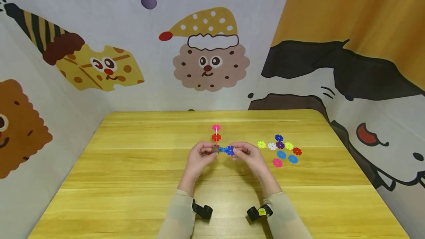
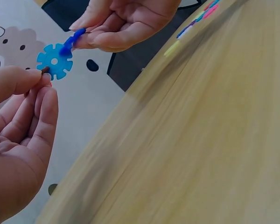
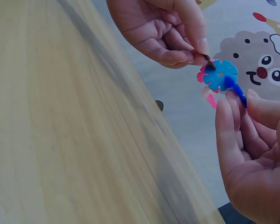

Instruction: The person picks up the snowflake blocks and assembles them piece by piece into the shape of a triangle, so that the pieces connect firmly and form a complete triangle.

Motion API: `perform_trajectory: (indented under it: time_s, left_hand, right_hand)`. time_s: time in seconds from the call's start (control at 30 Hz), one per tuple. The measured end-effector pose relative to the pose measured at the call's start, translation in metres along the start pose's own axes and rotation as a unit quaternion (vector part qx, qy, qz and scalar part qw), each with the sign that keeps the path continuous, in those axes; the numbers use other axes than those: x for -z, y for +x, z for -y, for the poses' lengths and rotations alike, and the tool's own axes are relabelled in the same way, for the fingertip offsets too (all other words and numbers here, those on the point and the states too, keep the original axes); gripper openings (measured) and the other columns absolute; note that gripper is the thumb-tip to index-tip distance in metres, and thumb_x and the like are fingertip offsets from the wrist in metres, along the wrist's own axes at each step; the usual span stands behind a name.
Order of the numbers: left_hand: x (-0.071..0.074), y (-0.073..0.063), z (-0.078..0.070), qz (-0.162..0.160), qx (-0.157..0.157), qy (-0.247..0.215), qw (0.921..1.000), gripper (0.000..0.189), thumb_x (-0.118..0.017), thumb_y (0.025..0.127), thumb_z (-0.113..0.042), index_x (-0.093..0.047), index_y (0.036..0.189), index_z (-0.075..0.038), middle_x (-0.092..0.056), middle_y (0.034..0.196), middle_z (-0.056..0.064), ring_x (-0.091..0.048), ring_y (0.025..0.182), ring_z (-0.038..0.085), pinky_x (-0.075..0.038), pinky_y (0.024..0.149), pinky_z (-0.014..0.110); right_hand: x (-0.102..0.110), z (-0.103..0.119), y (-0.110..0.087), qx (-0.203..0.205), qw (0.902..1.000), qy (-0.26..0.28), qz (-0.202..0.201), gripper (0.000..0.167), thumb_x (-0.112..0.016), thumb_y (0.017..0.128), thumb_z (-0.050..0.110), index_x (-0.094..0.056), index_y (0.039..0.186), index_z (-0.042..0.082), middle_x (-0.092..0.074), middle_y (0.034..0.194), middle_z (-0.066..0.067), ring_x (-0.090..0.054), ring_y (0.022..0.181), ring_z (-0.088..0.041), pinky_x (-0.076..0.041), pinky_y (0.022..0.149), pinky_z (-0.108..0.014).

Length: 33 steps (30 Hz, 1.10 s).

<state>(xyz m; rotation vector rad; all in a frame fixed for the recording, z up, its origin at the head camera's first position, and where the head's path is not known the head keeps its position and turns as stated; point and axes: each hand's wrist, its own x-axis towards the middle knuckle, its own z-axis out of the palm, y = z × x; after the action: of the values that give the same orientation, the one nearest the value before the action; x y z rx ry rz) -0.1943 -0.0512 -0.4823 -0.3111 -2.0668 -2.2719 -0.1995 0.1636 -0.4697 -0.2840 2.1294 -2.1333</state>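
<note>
A chain of notched plastic snowflake discs hangs between both hands above the table. My left hand (image 1: 197,159) pinches the brown disc (image 1: 216,149) at one end. Slotted to it is a light blue disc (image 2: 54,61), which joins a dark blue disc (image 3: 237,89) on its other side. Thumb and fingers of my right hand (image 1: 249,155) pinch that dark blue disc. From the brown disc a branch runs away from me, with a red disc (image 1: 216,137) and a pink disc (image 1: 216,127) joined by a pale disc seen edge-on. Fingers partly hide the brown disc.
Several loose discs lie on the wooden table (image 1: 132,180) to the right of my right hand, among them a pink disc (image 1: 277,163), a white disc (image 1: 272,146) and a purple disc (image 1: 280,145). A cartoon-printed cloth (image 1: 159,84) hangs behind the table.
</note>
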Motion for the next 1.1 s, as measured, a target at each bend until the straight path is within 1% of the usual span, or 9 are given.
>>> perform_trajectory:
  time_s: [0.17,0.37,0.43,0.5,0.6,0.73,0.87,0.93,1.1]
  left_hand:
    - [0.002,0.000,-0.002,-0.004,0.013,-0.004,0.9999,0.034,-0.073,0.082,0.009,-0.062,0.114,0.011,-0.068,0.098,0.021,-0.062,0.084,0.013,-0.053,0.078,0.023]
    - [0.002,0.000,0.003,-0.019,0.042,-0.019,0.9988,0.043,-0.075,0.082,0.006,-0.059,0.122,0.009,-0.069,0.100,0.019,-0.064,0.086,0.014,-0.053,0.081,0.024]
    - [0.001,-0.001,0.006,-0.015,0.053,-0.021,0.9983,0.043,-0.077,0.082,0.003,-0.060,0.122,0.008,-0.070,0.101,0.016,-0.064,0.088,0.015,-0.054,0.081,0.025]
    - [-0.001,-0.001,0.008,-0.002,0.061,-0.023,0.9978,0.042,-0.078,0.082,0.000,-0.061,0.120,0.007,-0.070,0.102,0.014,-0.065,0.090,0.017,-0.054,0.082,0.027]
    - [-0.005,-0.001,0.011,0.015,0.065,-0.035,0.9972,0.040,-0.078,0.083,-0.001,-0.064,0.120,0.003,-0.070,0.102,0.012,-0.065,0.092,0.019,-0.054,0.084,0.029]
    - [-0.012,0.002,0.014,0.026,0.065,-0.075,0.9948,0.039,-0.075,0.082,0.004,-0.065,0.120,0.002,-0.070,0.103,0.008,-0.065,0.093,0.020,-0.054,0.085,0.031]
    - [-0.017,0.002,0.016,0.032,0.069,-0.126,0.9891,0.044,-0.074,0.081,0.007,-0.063,0.124,0.004,-0.069,0.100,0.005,-0.064,0.093,0.018,-0.053,0.083,0.029]
    - [-0.020,0.002,0.016,0.039,0.066,-0.155,0.9850,0.046,-0.072,0.081,0.009,-0.061,0.126,0.005,-0.068,0.099,0.004,-0.063,0.093,0.018,-0.053,0.082,0.028]
    - [-0.025,0.002,0.017,0.063,0.052,-0.228,0.9702,0.042,-0.065,0.086,0.013,-0.058,0.127,0.008,-0.067,0.099,0.002,-0.060,0.094,0.016,-0.051,0.082,0.025]
  right_hand:
    - [0.000,-0.002,0.002,-0.002,1.0000,0.009,-0.002,0.031,-0.064,0.093,-0.001,-0.058,0.122,-0.013,-0.069,0.094,-0.010,-0.065,0.079,-0.016,-0.057,0.077,-0.029]
    - [-0.003,0.000,0.005,-0.016,0.9995,0.021,-0.016,0.032,-0.064,0.093,-0.002,-0.058,0.122,-0.013,-0.069,0.092,-0.005,-0.064,0.081,-0.018,-0.056,0.076,-0.027]
    - [-0.003,0.001,0.006,-0.015,0.9995,0.021,-0.018,0.032,-0.064,0.092,-0.002,-0.057,0.122,-0.013,-0.068,0.091,-0.004,-0.064,0.082,-0.020,-0.056,0.076,-0.028]
    - [-0.005,0.002,0.007,-0.014,0.9996,0.020,-0.017,0.032,-0.064,0.093,-0.002,-0.057,0.122,-0.013,-0.068,0.091,-0.004,-0.064,0.080,-0.019,-0.056,0.076,-0.028]
    - [-0.007,0.003,0.007,-0.012,0.9997,0.018,-0.009,0.033,-0.064,0.093,-0.002,-0.056,0.123,-0.013,-0.068,0.090,-0.004,-0.063,0.077,-0.016,-0.056,0.075,-0.028]
    - [-0.010,0.006,0.008,-0.016,0.9994,0.029,-0.006,0.032,-0.063,0.094,-0.003,-0.055,0.123,-0.013,-0.068,0.088,-0.004,-0.062,0.076,-0.016,-0.056,0.073,-0.027]
    - [-0.011,0.007,0.007,-0.022,0.9990,0.038,-0.003,0.032,-0.062,0.094,-0.004,-0.053,0.122,-0.016,-0.067,0.086,-0.003,-0.061,0.075,-0.018,-0.055,0.069,-0.025]
    - [-0.012,0.008,0.007,-0.023,0.9989,0.041,0.001,0.032,-0.062,0.094,-0.005,-0.051,0.122,-0.017,-0.067,0.085,-0.002,-0.061,0.074,-0.017,-0.055,0.069,-0.024]
    - [-0.013,0.011,0.007,-0.023,0.9988,0.043,0.006,0.032,-0.061,0.093,-0.006,-0.050,0.120,-0.018,-0.066,0.083,-0.001,-0.060,0.073,-0.015,-0.054,0.068,-0.024]
